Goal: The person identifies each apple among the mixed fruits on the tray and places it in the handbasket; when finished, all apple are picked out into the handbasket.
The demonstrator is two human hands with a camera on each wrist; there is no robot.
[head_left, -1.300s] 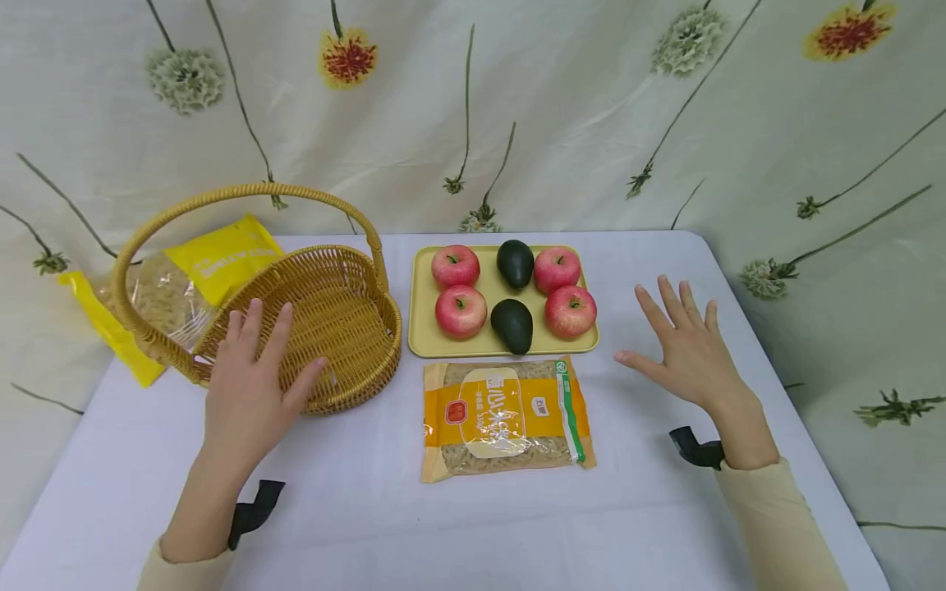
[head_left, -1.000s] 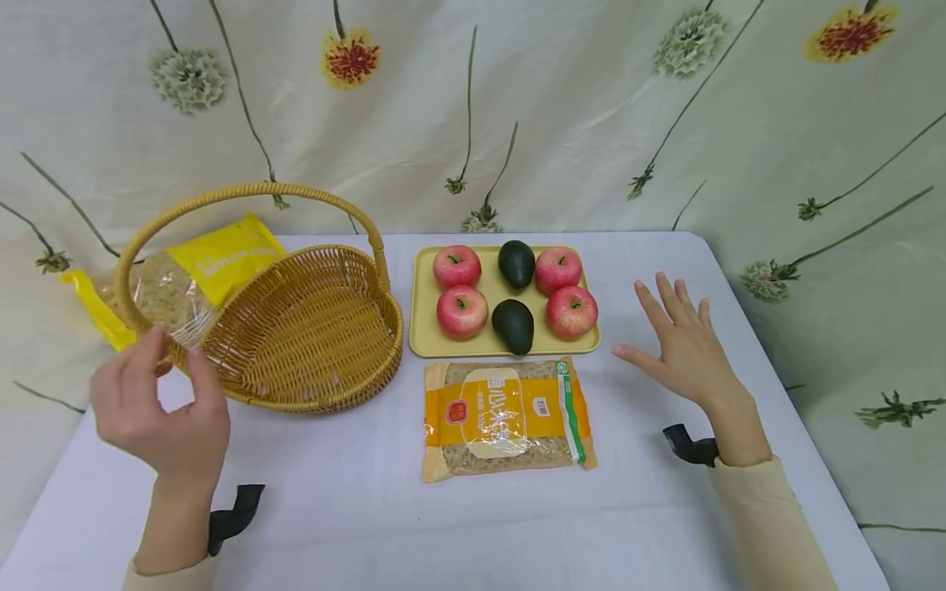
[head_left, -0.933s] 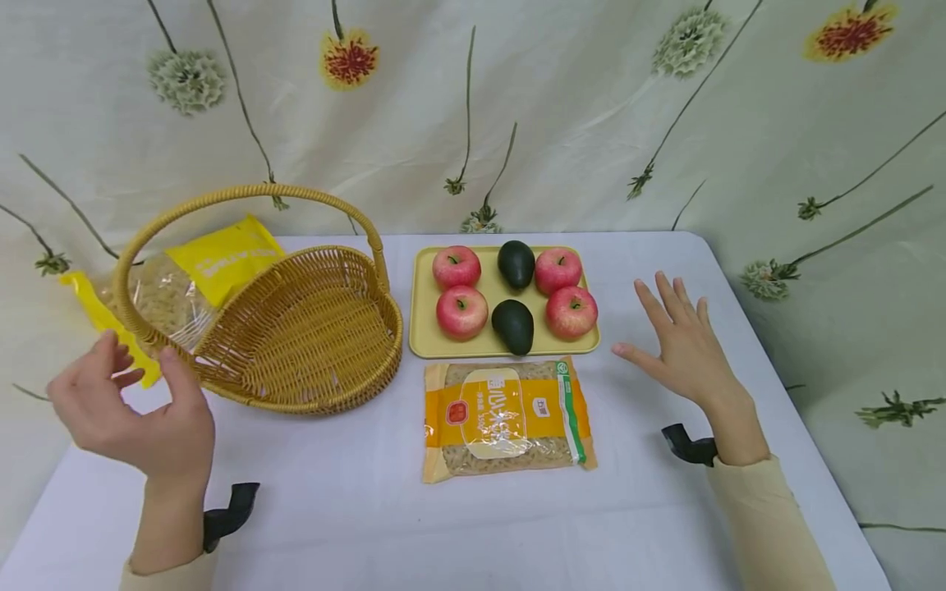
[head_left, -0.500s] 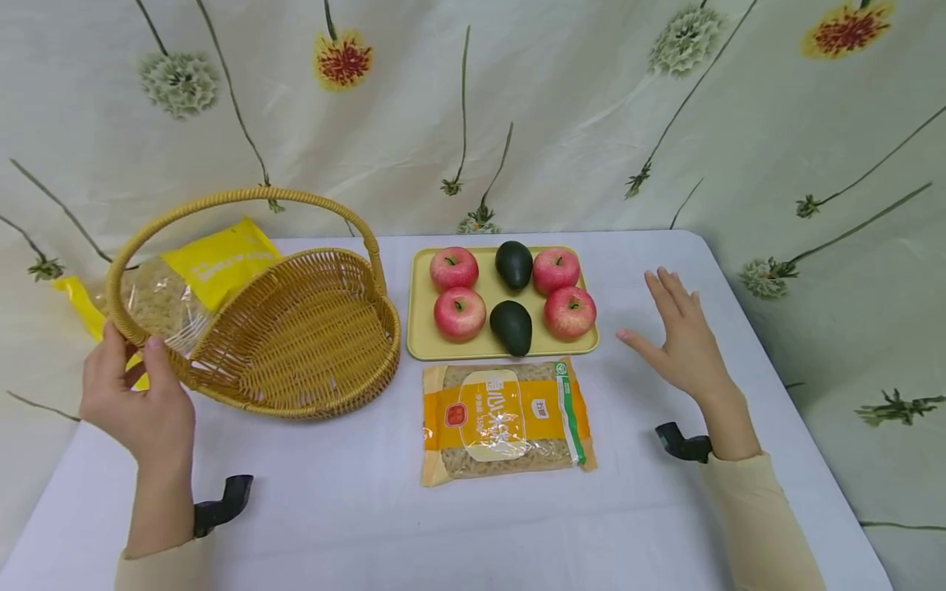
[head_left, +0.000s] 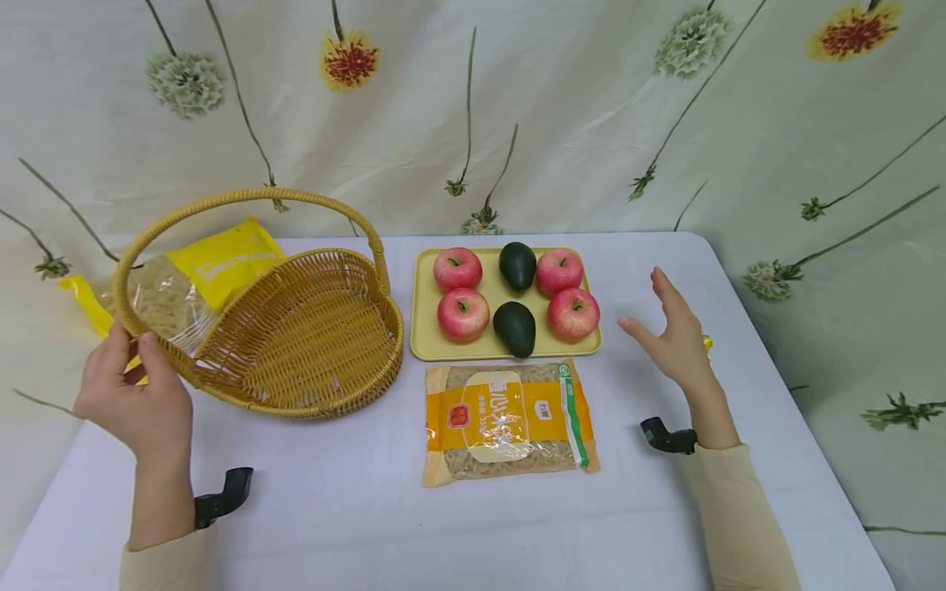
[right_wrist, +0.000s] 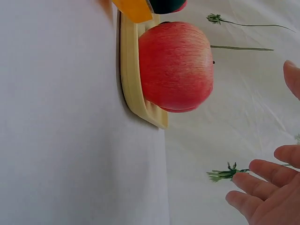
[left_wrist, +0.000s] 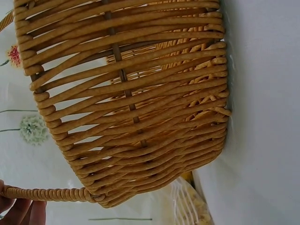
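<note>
My left hand (head_left: 136, 394) pinches the left foot of the wicker basket's handle (head_left: 251, 195) between thumb and fingers. In the left wrist view its fingertips (left_wrist: 28, 213) touch the wound handle just beyond the rim. The basket (head_left: 318, 328) stands on the table with nothing inside. Held above the table at the right, my right hand (head_left: 680, 345) has its fingers extended and grips nothing. Nearest to it is a red apple (head_left: 573, 315) at the tray's right end. That apple (right_wrist: 176, 65) and the hand (right_wrist: 276, 192) are apart in the right wrist view.
A yellow tray (head_left: 423, 345) bears several apples and two avocados (head_left: 514, 329). Before it lies an orange-labelled food packet (head_left: 510, 423). A yellow packet (head_left: 225, 263) lies behind the basket. A small yellow thing (head_left: 707, 345) shows partly behind my right hand.
My left hand has moved from over the basket to the left and taken hold of the handle's foot. My right hand has turned more edge-on and shifted slightly. The basket has stayed put.
</note>
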